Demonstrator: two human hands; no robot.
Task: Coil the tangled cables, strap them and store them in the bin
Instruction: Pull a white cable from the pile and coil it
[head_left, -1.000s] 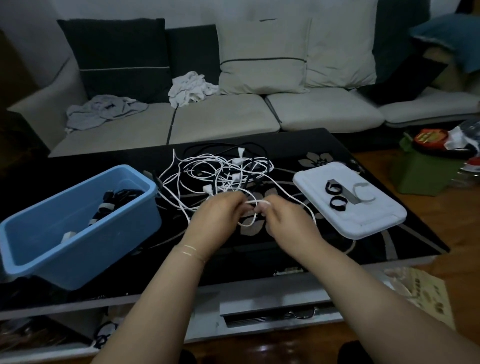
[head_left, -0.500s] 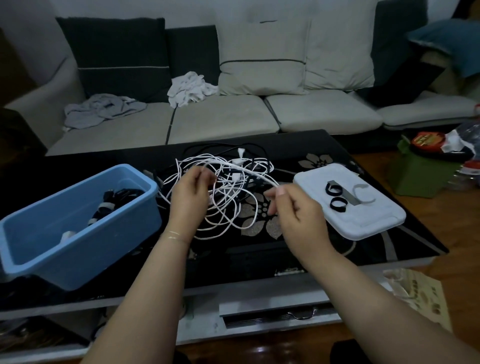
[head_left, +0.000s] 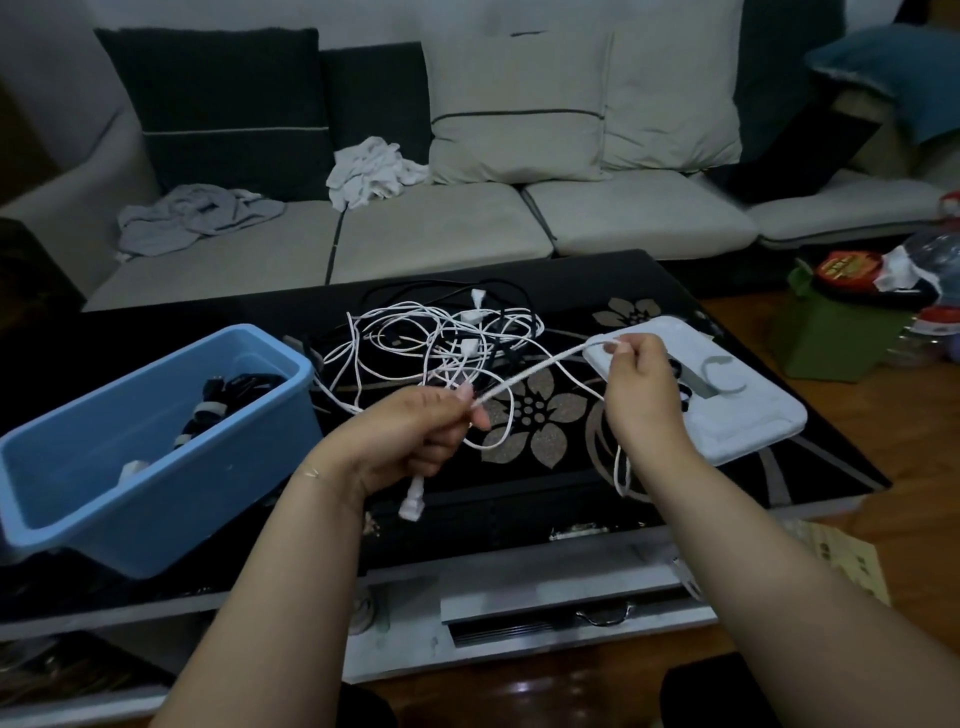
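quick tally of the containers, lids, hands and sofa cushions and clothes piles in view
Blue bin: 1
White lid: 1
Hands, left hand and right hand, both holding one white cable: 2
Back cushions, dark, dark, light, light: 4
Clothes piles, grey, white: 2
Total: 10

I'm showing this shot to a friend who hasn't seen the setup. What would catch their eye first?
Both hands, left and right, stretch one white cable taut mid-frame over the black floral table. Behind it sprawls a tangle of white and black cables. At left sits a blue bin already holding strapped coils.
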